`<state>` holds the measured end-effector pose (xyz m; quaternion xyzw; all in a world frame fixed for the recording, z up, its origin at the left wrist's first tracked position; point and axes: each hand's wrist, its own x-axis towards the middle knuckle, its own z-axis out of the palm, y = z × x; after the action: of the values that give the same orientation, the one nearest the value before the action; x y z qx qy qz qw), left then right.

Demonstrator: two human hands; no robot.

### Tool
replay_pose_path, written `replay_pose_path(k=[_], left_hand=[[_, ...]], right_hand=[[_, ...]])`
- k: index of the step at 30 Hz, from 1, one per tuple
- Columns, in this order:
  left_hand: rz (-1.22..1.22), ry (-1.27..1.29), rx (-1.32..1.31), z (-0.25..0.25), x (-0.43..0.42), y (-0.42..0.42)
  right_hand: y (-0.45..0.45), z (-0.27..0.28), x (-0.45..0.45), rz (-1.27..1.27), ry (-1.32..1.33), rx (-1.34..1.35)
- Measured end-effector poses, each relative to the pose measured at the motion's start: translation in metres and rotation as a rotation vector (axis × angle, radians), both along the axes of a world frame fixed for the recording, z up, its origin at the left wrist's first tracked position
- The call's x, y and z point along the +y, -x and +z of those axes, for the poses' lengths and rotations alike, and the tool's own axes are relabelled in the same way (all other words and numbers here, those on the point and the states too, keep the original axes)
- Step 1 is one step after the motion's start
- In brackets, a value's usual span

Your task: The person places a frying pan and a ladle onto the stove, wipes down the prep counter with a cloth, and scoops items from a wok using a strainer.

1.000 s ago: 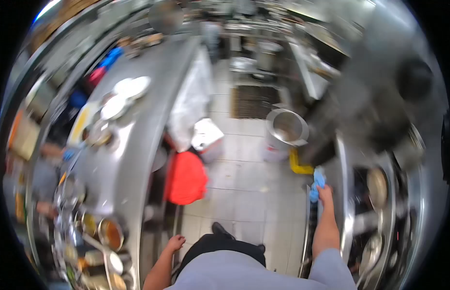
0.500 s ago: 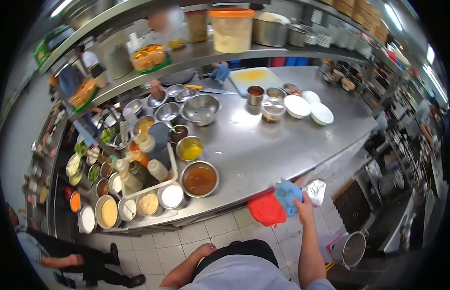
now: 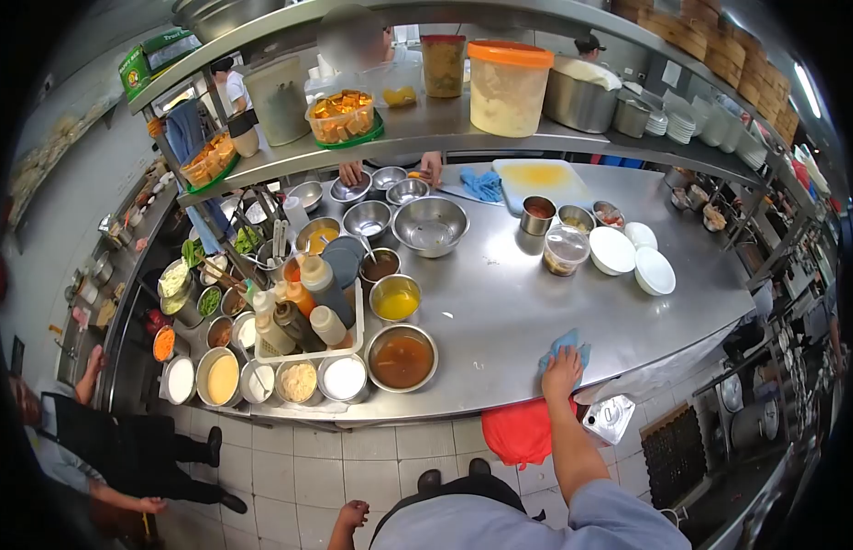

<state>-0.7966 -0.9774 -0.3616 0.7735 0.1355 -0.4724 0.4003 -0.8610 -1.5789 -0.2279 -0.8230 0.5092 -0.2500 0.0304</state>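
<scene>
On the glossy stainless-steel counter (image 3: 490, 302), a rumpled blue cloth (image 3: 567, 343) bunches in the right hand's (image 3: 561, 371) grasp; the left hand (image 3: 355, 513) dangles empty.

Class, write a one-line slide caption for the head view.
Right hand on a blue cloth atop the metal counter; left hand low, apparently empty.

The counter (image 3: 500, 312) leaves passage between blue cloth (image 3: 568, 345) and sauce bowl (image 3: 401, 357), which blocks further left

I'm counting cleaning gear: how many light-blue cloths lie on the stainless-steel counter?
2. One cloth is under the right hand at the front of the counter; the other lies beside the yellow-stained white rectangular cutting board on the far side. Others may be hidden.
</scene>
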Motion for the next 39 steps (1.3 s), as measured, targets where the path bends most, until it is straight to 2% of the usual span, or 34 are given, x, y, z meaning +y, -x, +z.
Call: replay_pose_path(k=[3,5,8,10,14,16,17,18,19,21,22,25,27,29,31,32,36,37,38,39], left_hand=[[0.133,-0.043,0.071,0.009,0.000,0.034],[0.150,-0.055,-0.086,0.014,0.000,0.062],[0.186,-0.072,-0.064,0.037,-0.013,0.096],[0.195,-0.130,-0.049,0.053,-0.030,0.112],[0.225,-0.091,-0.043,0.040,-0.034,0.153],[0.172,-0.063,-0.135,-0.008,-0.015,0.173],[0.114,-0.034,-0.233,-0.020,-0.011,0.183],[0.173,-0.017,-0.190,-0.010,-0.020,0.179],[0.171,-0.014,-0.186,-0.002,-0.025,0.174],[0.088,-0.018,-0.135,0.025,-0.039,0.148],[0.143,-0.038,-0.031,0.058,-0.059,0.130],[0.210,0.048,0.027,0.032,-0.045,0.099],[0.181,0.079,0.011,0.020,-0.036,0.079],[0.153,0.081,0.004,0.014,-0.033,0.064],[0.126,0.082,-0.037,0.024,-0.033,0.054],[0.096,0.065,-0.041,0.029,-0.032,0.052],[0.077,0.049,-0.045,0.030,0.001,0.048],[0.128,0.047,-0.047,0.028,0.014,0.051],[0.176,0.044,-0.045,0.024,0.030,0.058],[0.224,0.039,-0.039,0.020,0.046,0.066]], right_hand=[[-0.025,0.002,-0.031,0.035,0.059,-0.048],[-0.049,-0.009,-0.062,0.008,0.034,-0.007],[-0.103,-0.015,-0.088,0.050,-0.068,0.069],[-0.148,-0.030,-0.091,0.137,0.042,0.041],[-0.218,-0.036,-0.042,0.582,0.060,0.083],[-0.231,-0.019,-0.002,0.853,-0.034,0.260],[-0.231,-0.021,0.016,0.973,-0.003,0.134],[-0.222,-0.024,0.029,1.086,0.028,0.003],[-0.207,-0.019,0.032,1.084,0.030,0.008],[-0.178,-0.005,0.042,1.250,-0.236,-0.034],[-0.157,-0.006,0.042,1.234,-0.260,-0.059],[-0.087,-0.004,0.070,1.136,-0.191,-0.127],[-0.058,-0.006,0.108,1.133,-0.314,-0.041],[-0.047,0.002,0.154,1.231,-0.454,-0.009],[-0.053,0.011,0.196,1.369,-0.592,-0.217],[-0.055,0.014,0.210,1.358,-0.597,-0.220],[-0.074,0.036,0.192,1.006,-0.960,-0.558],[-0.072,0.056,0.169,0.880,-1.091,-0.452],[-0.079,0.034,0.139,0.872,-0.952,-0.509],[-0.078,0.040,0.108,0.756,-1.018,-0.406]])
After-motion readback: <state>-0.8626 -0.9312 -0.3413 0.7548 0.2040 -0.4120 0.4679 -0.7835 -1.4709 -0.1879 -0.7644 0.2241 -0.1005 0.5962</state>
